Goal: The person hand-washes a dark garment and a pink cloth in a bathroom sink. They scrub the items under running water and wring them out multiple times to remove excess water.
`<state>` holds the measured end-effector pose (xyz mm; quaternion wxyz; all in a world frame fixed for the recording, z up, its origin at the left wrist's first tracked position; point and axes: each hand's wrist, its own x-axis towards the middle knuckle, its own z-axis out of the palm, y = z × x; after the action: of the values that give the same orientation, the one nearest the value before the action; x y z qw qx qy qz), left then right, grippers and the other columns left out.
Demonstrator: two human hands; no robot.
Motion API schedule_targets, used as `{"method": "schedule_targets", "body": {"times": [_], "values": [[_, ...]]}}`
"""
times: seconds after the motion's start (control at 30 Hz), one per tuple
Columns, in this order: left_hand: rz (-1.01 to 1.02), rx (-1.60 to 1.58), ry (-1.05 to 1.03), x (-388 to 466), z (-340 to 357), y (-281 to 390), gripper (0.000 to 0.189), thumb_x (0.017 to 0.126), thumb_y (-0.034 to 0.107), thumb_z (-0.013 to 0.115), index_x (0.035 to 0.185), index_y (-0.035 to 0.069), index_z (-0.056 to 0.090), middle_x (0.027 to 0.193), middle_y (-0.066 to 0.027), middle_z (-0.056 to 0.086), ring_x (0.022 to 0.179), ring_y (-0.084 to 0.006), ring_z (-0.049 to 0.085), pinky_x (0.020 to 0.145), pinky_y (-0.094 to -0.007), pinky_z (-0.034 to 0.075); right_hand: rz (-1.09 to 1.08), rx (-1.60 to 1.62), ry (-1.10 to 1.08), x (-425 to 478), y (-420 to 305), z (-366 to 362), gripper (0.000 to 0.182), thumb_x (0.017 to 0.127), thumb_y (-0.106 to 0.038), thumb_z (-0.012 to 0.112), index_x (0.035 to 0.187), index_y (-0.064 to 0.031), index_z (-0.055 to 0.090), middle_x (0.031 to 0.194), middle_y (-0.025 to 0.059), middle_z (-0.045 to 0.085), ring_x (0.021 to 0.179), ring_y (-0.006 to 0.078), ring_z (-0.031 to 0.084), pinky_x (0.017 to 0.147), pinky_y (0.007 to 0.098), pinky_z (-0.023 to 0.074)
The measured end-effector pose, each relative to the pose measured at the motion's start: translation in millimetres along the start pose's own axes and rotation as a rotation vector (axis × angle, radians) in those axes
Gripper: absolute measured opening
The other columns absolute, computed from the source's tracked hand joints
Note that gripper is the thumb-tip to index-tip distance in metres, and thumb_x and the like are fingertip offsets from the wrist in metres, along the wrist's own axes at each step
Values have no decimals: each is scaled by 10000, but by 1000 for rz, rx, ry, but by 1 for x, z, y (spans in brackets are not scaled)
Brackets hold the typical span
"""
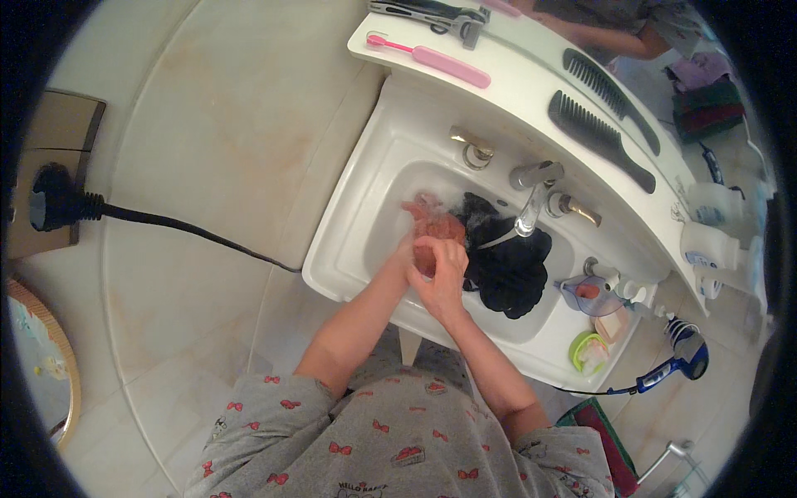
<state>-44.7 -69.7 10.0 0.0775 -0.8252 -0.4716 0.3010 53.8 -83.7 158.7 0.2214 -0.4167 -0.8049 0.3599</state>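
Observation:
Over the white sink (381,205), both hands are together around a wet reddish-brown cloth (445,230). My right hand (441,267) curls over it with the fingers bent. My left hand (414,246) is mostly hidden behind the cloth and my right hand. The cloth's far end hangs near the basin's left side, blurred as if wet. Beside it a bunched black cloth (514,274) lies in the basin. A chrome faucet (534,199) stands over the black cloth, and a thin stream of water runs from it. Two metal tap handles flank the faucet.
A white shelf (523,106) holds a pink toothbrush (448,65), a razor (467,31), a black comb (598,140) and white bottles (710,246). On the sink's right rim are a green soap dish (579,358) and a soap bar (613,324). A blue hair dryer (688,355) hangs at the right.

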Motion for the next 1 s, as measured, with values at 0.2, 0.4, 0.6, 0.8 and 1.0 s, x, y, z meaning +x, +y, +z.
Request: {"method": "schedule_targets", "body": {"times": [0.2, 0.4, 0.6, 0.8, 1.0], "values": [[339, 2275, -157, -30, -65, -7, 408, 1038, 397, 429, 1373, 174, 491, 1299, -66, 594, 1203, -251, 575, 1041, -456, 473, 234, 268, 392, 45, 87, 10, 456, 863, -269, 714, 1281, -136, 589, 1271, 132, 560, 1233, 343, 475, 1043, 456, 375], [240, 2594, -472, -11, -45, -10, 375, 1040, 326, 431, 1385, 187, 478, 1318, -71, 575, 1233, -270, 540, 1054, -461, 451, -43, 114, 376, 34, 36, 2, 166, 825, -154, 754, 965, -87, 697, 969, 80, 658, 949, 298, 604, 850, 390, 481], [338, 2627, -861, -3, -77, -14, 272, 1041, 292, 441, 1256, 167, 551, 1231, -66, 570, 1162, -283, 540, 997, -445, 468, -94, 115, 391, 36, 36, 2, 87, 835, -105, 716, 866, -49, 657, 825, 137, 642, 769, 331, 641, 681, 411, 503], [991, 3046, -1007, -9, -64, -17, 363, 1004, 321, 478, 1255, 71, 559, 1299, -162, 524, 1285, -300, 442, 1077, -372, 356, -6, 109, 216, 43, 40, 4, 214, 939, -223, 559, 866, -42, 646, 816, 215, 628, 718, 378, 626, 630, 439, 477], [1689, 3462, -778, -14, -42, -31, 550, 961, 399, 558, 1317, -18, 517, 1298, -169, 571, 1148, -276, 556, 995, -361, 438, 60, 117, 72, 60, 107, 15, 310, 987, -268, 480, 959, 2, 627, 932, 224, 653, 825, 382, 630, 755, 446, 472]]}}
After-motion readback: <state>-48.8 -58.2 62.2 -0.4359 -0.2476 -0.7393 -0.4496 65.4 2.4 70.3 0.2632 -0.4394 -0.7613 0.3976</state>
